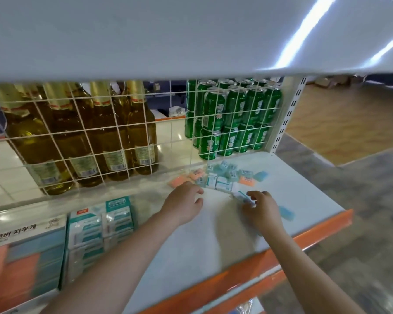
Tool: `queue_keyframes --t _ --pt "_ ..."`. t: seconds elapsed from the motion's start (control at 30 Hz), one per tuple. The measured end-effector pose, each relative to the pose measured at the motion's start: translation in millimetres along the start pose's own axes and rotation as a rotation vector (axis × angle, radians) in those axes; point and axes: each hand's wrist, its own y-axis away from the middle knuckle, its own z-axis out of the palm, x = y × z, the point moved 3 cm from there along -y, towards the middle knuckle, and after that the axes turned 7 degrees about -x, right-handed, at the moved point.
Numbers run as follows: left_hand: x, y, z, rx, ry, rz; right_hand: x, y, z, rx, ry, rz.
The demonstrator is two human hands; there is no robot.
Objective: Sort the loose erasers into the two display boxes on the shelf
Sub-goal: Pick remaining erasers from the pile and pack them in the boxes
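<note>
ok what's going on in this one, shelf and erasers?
A person is sorting a pile of loose erasers at the back of a white shelf. The right hand pinches a white-and-blue eraser at the near edge of the pile. The left hand holds nothing and reaches toward the orange erasers at the pile's left end. The two display boxes sit at the left of the shelf, already partly filled. One blue eraser lies apart, beside the right hand.
</note>
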Motion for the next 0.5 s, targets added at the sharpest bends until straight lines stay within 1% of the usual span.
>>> queue_keyframes --t 0.1,0.23,0.37,0.5 --pt "6 -13 12 -0.026 -0.061 0.044 6 -6 1 -0.014 0.032 0.039" --pt "15 -30 26 -0.076 -0.128 0.097 12 -12 1 -0.013 0.051 0.037" --pt "23 -45 34 -0.120 -0.172 0.105 18 -17 -4 -0.041 0.062 0.039" --pt "27 -58 39 -0.170 -0.233 0.117 23 -20 -8 -0.056 0.017 0.062"
